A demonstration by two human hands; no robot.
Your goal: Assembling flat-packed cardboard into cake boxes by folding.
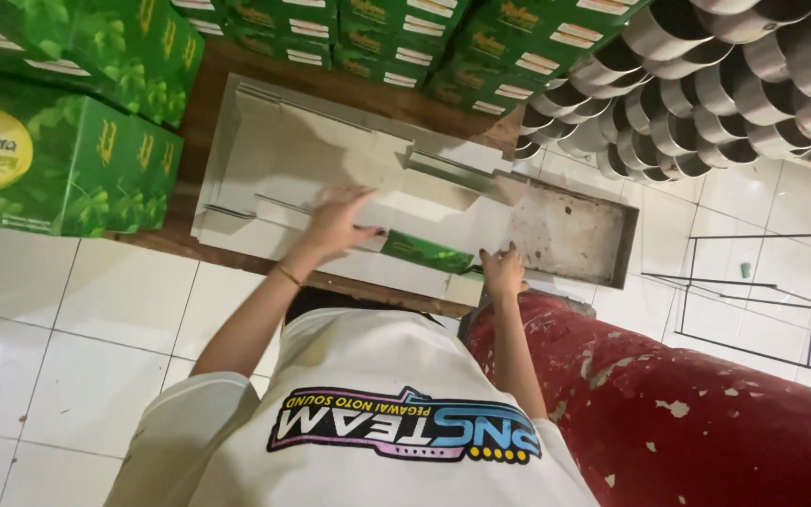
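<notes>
cardboard, a flat unfolded box blank [424, 252] with one green printed panel showing, lies under both hands at about the centre of the frame, a little toward 12 o'clock from the person's white shirt [368, 413]. it rests on top of a pale stack of flattened blanks [274, 160] that spreads out toward 10 o'clock over a brown wooden table [204, 89].

left hand [338, 221] sits at 9 o'clock of the green panel, palm down, fingers spread wide and pressing flat on the pale card; a thin gold bracelet [288, 274] circles the wrist. right hand [502, 270] is at 3 o'clock of the panel, just beside its end, fingers loosely bent with the tips resting on the card edge; whether it grips anything, i cannot tell.

just beyond the right hand, toward 2 o'clock, lies a shallow metal baking tray [574, 235] with a stained floor. farther out at 1 to 2 o'clock, rows of round metal tins [696, 103] are stacked on their sides. green assembled boxes [58, 160] stand at 9 to 10 o'clock, and more green boxes [405, 38] line the top at 12 o'clock. a red surface with chipped paint [687, 413] fills the 4 o'clock corner, a thin black wire rack [753, 291] sits at 3 o'clock, and white floor tiles [77, 357] show at 8 o'clock.
</notes>
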